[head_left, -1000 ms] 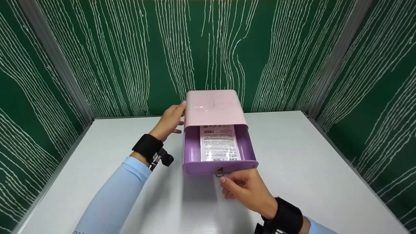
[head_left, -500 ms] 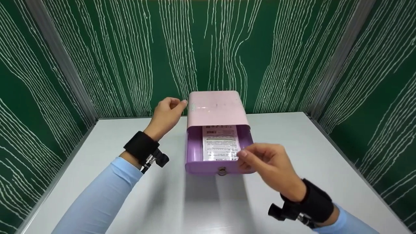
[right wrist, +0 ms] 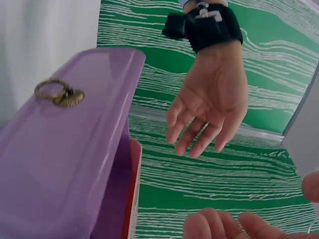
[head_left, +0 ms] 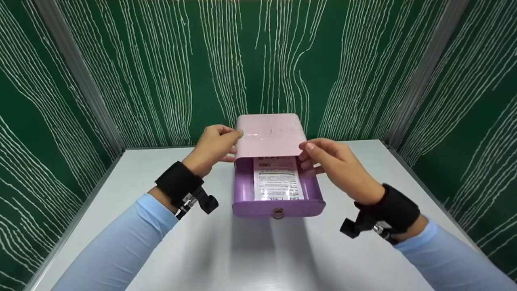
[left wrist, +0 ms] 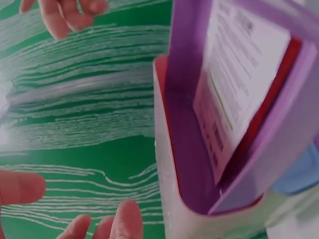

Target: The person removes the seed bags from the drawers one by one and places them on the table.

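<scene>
A pink box [head_left: 270,131] with a purple drawer [head_left: 258,208] sits on the table; the drawer is pulled partway out towards me. Inside lies a white printed packet [head_left: 276,180], its far end hidden under the pink cover. A brass ring pull [right wrist: 52,89] hangs on the drawer front. My left hand [head_left: 213,148] is at the box's left side, fingers loosely bent and holding nothing. By the cover's front right corner is my right hand [head_left: 343,166], also holding nothing. Both wrist views show fingers apart from the box; light contact cannot be ruled out.
The white table [head_left: 161,250] meets green walls [head_left: 218,60] with wavy white lines at the back and sides. Grey metal posts [head_left: 76,76] stand in the corners. Each wrist carries a black strap [head_left: 177,184] with a small camera mount.
My right hand has left the ring pull and moved up and away to the cover's right corner. The left hand lifted slightly, then came back closer to the cover. The drawer stays out.
</scene>
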`<state>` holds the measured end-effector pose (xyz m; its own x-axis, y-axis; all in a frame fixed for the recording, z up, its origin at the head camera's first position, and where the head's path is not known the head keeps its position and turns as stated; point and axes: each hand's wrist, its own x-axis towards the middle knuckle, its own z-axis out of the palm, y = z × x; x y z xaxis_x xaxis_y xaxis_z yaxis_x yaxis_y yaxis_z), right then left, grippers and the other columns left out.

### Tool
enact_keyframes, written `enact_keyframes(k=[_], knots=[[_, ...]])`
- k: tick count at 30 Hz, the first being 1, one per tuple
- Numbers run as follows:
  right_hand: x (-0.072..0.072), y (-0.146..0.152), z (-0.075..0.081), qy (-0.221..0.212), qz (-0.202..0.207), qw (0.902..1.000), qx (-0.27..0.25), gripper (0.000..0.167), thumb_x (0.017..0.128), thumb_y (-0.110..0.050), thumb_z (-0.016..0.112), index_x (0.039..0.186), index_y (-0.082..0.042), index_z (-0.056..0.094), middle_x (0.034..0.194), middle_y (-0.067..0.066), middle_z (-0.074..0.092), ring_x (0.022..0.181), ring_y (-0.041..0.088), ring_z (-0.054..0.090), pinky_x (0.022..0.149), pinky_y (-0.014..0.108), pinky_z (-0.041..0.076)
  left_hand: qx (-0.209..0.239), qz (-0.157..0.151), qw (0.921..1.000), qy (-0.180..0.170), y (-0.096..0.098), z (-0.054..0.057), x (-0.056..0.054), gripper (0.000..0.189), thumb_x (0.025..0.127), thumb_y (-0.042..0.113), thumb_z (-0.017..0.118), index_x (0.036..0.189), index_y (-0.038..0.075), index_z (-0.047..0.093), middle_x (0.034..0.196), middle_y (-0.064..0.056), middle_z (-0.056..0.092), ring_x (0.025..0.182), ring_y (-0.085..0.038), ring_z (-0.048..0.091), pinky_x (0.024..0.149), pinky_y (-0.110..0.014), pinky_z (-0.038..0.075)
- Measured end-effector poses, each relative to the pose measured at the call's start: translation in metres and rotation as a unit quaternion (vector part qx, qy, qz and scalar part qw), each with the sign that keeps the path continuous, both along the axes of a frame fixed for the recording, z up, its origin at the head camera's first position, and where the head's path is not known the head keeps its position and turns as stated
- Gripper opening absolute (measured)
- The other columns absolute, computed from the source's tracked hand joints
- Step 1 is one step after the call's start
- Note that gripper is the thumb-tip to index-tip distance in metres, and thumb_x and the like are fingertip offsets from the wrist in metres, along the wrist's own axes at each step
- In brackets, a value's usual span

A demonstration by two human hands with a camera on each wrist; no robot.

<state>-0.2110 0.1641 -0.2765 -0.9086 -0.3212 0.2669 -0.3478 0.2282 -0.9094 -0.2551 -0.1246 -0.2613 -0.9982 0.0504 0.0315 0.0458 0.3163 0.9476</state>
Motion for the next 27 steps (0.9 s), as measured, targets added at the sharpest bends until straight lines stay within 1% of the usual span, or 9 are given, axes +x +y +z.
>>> enact_keyframes(k=[4, 9, 14, 17, 20, 22, 24, 25, 27], knots=[[-0.018, 0.003, 0.003, -0.049, 0.0, 0.9984, 0.027, 0.043, 0.116, -0.025, 0.047, 0.135, 0.012, 0.059, 0.11, 0.008, 0.065, 0.098, 0.016, 0.068, 0.087, 0.028, 0.063, 0.0, -0.01, 0.9989, -0.045, 0.004, 0.0, 0.003, 0.041, 0.11, 0.028, 0.06, 0.134, -0.005, 0.062, 0.121, -0.016, 0.064, 0.093, -0.023, 0.067, 0.08, -0.032, 0.066], [-0.036, 0.003, 0.001, -0.107, -0.003, 0.991, 0.08, 0.052, 0.116, -0.034, 0.047, 0.142, 0.01, 0.053, 0.12, 0.011, 0.061, 0.105, 0.02, 0.064, 0.093, 0.031, 0.062, -0.024, -0.05, 0.9931, -0.103, 0.01, -0.002, 0.003, 0.049, 0.112, 0.032, 0.057, 0.138, -0.009, 0.061, 0.134, -0.023, 0.064, 0.094, -0.023, 0.067, 0.085, -0.034, 0.065], [-0.045, -0.001, -0.003, -0.13, -0.001, 0.9834, 0.126, 0.046, 0.116, -0.034, 0.045, 0.128, 0.007, 0.061, 0.117, 0.011, 0.064, 0.109, 0.025, 0.063, 0.101, 0.039, 0.059, -0.065, -0.087, 0.985, -0.134, 0.019, -0.004, 0.003, 0.056, 0.114, 0.039, 0.051, 0.14, -0.01, 0.058, 0.142, -0.028, 0.061, 0.1, -0.026, 0.068, 0.085, -0.035, 0.064], [-0.047, -0.006, -0.006, -0.146, 0.01, 0.9787, 0.145, 0.049, 0.116, -0.033, 0.044, 0.13, 0.009, 0.063, 0.123, 0.019, 0.07, 0.114, 0.028, 0.068, 0.106, 0.044, 0.058, -0.087, -0.096, 0.9805, -0.148, 0.025, -0.005, 0.004, 0.055, 0.113, 0.038, 0.049, 0.142, -0.009, 0.055, 0.134, -0.025, 0.062, 0.105, -0.03, 0.067, 0.085, -0.036, 0.064], [-0.047, -0.011, -0.009, -0.164, 0.017, 0.9737, 0.157, 0.053, 0.116, -0.032, 0.044, 0.138, 0.013, 0.061, 0.124, 0.022, 0.073, 0.112, 0.025, 0.071, 0.101, 0.037, 0.06, -0.107, -0.108, 0.9744, -0.166, 0.03, -0.007, 0.005, 0.05, 0.113, 0.032, 0.047, 0.143, -0.007, 0.051, 0.123, -0.019, 0.057, 0.107, -0.031, 0.064, 0.089, -0.038, 0.064], [-0.047, -0.014, -0.01, -0.168, 0.018, 0.9714, 0.167, 0.052, 0.115, -0.031, 0.046, 0.137, 0.014, 0.063, 0.112, 0.016, 0.075, 0.101, 0.018, 0.07, 0.091, 0.029, 0.059, -0.118, -0.117, 0.9708, -0.174, 0.032, -0.009, 0.005, 0.045, 0.112, 0.027, 0.046, 0.142, -0.006, 0.05, 0.118, -0.017, 0.053, 0.102, -0.029, 0.06, 0.088, -0.038, 0.062], [-0.048, -0.016, -0.012, -0.166, 0.015, 0.9694, 0.18, 0.046, 0.114, -0.029, 0.048, 0.128, 0.011, 0.066, 0.091, 0.005, 0.068, 0.083, 0.011, 0.062, 0.075, 0.022, 0.052, -0.123, -0.125, 0.9689, -0.174, 0.035, -0.013, 0.004, 0.041, 0.11, 0.022, 0.047, 0.141, -0.005, 0.05, 0.119, -0.015, 0.053, 0.099, -0.028, 0.058, 0.083, -0.035, 0.061], [-0.048, -0.017, -0.012, -0.162, 0.014, 0.9686, 0.188, 0.044, 0.113, -0.029, 0.049, 0.124, 0.009, 0.066, 0.083, 0.0, 0.062, 0.078, 0.009, 0.057, 0.071, 0.021, 0.049, -0.125, -0.128, 0.9686, -0.172, 0.036, -0.015, 0.003, 0.04, 0.109, 0.02, 0.048, 0.14, -0.005, 0.052, 0.119, -0.014, 0.053, 0.096, -0.027, 0.058, 0.078, -0.032, 0.06], [-0.048, -0.019, -0.015, -0.149, 0.018, 0.9668, 0.207, 0.041, 0.113, -0.029, 0.05, 0.121, 0.007, 0.067, 0.08, -0.002, 0.057, 0.074, 0.01, 0.053, 0.069, 0.023, 0.045, -0.137, -0.132, 0.9682, -0.162, 0.038, -0.019, 0.002, 0.036, 0.107, 0.017, 0.049, 0.135, -0.005, 0.056, 0.114, -0.012, 0.053, 0.09, -0.024, 0.056, 0.069, -0.027, 0.055]])
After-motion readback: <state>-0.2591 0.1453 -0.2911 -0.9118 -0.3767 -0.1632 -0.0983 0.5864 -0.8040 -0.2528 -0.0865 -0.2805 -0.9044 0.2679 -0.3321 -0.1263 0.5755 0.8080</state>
